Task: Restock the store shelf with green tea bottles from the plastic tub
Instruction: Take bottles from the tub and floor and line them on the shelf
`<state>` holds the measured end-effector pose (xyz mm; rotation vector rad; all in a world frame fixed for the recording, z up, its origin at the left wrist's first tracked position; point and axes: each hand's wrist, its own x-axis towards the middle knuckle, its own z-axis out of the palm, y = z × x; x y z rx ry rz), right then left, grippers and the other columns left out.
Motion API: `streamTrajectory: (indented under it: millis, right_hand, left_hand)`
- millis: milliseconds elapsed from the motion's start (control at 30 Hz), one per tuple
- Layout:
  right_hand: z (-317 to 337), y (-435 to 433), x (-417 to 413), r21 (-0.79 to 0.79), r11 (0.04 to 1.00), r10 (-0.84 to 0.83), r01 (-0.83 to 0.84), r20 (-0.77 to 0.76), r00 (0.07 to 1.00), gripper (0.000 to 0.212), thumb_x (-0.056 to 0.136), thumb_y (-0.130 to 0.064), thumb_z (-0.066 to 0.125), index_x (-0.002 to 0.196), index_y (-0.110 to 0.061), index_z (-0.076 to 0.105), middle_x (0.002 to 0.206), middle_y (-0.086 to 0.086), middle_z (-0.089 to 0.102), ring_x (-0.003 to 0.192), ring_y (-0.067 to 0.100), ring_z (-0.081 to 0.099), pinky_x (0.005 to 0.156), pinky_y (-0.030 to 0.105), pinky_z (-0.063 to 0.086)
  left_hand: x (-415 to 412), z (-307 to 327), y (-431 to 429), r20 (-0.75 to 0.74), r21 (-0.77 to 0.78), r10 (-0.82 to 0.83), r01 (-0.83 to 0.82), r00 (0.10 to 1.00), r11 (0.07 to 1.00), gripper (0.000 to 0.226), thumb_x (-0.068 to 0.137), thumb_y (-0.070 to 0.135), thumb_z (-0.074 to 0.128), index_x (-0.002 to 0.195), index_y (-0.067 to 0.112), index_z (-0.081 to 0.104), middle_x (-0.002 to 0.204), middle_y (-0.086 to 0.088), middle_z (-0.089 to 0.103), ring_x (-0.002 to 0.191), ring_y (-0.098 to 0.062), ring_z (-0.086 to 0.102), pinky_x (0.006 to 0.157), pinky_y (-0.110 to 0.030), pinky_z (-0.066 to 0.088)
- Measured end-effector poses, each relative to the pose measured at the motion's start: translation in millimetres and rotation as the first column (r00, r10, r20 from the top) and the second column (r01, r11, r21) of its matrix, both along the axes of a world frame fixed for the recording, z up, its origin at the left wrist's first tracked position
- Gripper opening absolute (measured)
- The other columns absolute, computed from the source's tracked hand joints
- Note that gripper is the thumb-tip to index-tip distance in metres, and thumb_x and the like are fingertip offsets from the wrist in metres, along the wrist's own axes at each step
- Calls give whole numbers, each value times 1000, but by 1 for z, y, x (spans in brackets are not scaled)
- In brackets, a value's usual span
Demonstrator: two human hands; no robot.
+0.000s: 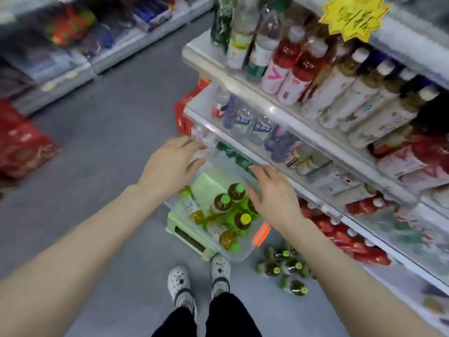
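Note:
A clear plastic tub (237, 257) with an orange clip sits on a pale green stool (188, 238) in front of the store shelf (274, 110). Several green tea bottles (222, 203) with green caps stand or lie inside it. My left hand (170, 164) hovers above the tub's far left corner, fingers spread and holding nothing. Over the tub's right side my right hand (272, 195) is also spread and empty, covering part of the bottles. The picture is blurred by motion.
A shrink-wrapped pack of green tea bottles (284, 269) lies on the grey floor to the right of my feet (198, 278). The shelf rows on the right hold water, red drinks and milk tea bottles. Red packs (21, 142) sit on the floor at left.

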<state>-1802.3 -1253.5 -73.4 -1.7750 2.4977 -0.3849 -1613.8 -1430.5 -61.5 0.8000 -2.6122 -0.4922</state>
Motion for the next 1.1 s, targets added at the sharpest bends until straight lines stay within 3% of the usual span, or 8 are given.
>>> streamTrajectory:
  millis: [133,233,367,467,600,733,933,1100]
  right_hand:
    - [-61,-7,18,124,991,42,-52,84,996,50,76,-21,80,122,-10,65,111,12,67,94,35,67,76,39,57]
    - [-101,-22,26,219,971,69,-98,138,988,49,79,-19,78,125,-10,63,112,13,67,98,35,65,77,37,55]
    - [-152,-63,39,272,944,124,-187,235,964,49,86,-18,69,133,-10,57,120,16,63,109,37,59,92,40,47]
    - [-193,-100,54,336,918,115,-209,278,954,49,89,-21,65,135,-10,52,122,18,61,111,38,57,93,42,47]
    - [-258,-134,68,555,818,-27,-154,304,952,54,93,-30,61,137,-7,41,119,21,59,111,39,56,91,40,44]
    - [-313,-143,74,686,719,-225,-110,379,898,64,93,-39,59,140,-9,28,118,23,58,108,41,58,88,41,46]
    - [-331,-154,79,781,617,-386,-95,406,828,86,98,-37,51,155,-11,-8,139,26,47,121,40,53,100,41,44]
    - [-278,-171,61,800,587,-472,-123,461,752,59,95,-39,51,141,-7,33,126,15,56,114,33,56,97,40,47]
  left_hand:
    - [48,-82,20,125,135,65,-82,990,987,31,90,31,58,116,16,67,114,-6,65,100,-33,64,81,-38,52]
    - [69,-129,31,189,212,95,-135,977,968,33,86,18,72,118,12,67,115,-9,65,103,-34,62,81,-40,53]
    - [77,-177,26,200,191,117,-156,973,969,42,77,12,79,117,7,66,114,-14,62,106,-37,61,85,-46,55]
    - [73,-205,13,199,131,169,-197,965,972,40,82,19,73,118,5,63,117,-16,61,120,-40,55,94,-47,50]
    - [73,-238,7,184,84,184,-202,966,976,44,92,36,49,119,4,62,120,-17,59,132,-39,43,107,-48,40]
    - [76,-257,10,203,67,182,-199,962,978,40,100,39,43,123,13,63,131,-15,54,143,-35,30,110,-47,37]
    - [75,-259,10,211,18,190,-199,959,980,39,101,41,42,123,16,63,132,-13,55,143,-34,31,111,-45,37]
    - [71,-248,10,253,66,196,-219,947,973,40,98,37,44,125,15,62,130,-13,56,142,-34,32,110,-49,37]
